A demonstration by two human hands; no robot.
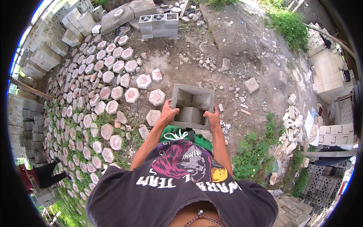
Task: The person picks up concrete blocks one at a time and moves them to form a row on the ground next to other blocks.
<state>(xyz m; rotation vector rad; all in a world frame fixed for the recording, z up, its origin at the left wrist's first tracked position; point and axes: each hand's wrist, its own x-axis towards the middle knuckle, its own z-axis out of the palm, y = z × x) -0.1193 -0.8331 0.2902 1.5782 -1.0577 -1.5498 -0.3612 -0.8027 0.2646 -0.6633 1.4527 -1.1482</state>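
Note:
A square hollow concrete block (194,88) is held in front of my waist, its opening facing up toward me. My left hand (166,114) grips its left wall, thumb over the rim and fingers outside. On the opposite wall my right hand (213,117) has the same kind of grip. Grey concrete surfaces show inside the opening; whether they belong to this block or to something beneath it, I cannot tell. Hexagonal paving stones (156,97) with reddish centres lie close to my left hand. Farther ahead stands a short row of similar hollow blocks (159,31).
Many more hexagonal pavers (107,76) cover the ground at left, with grass between them. Stacked blocks (44,56) line the left side. Broken concrete pieces (291,117) and weeds (251,157) lie at right. A person in dark trousers (47,174) is at the far left.

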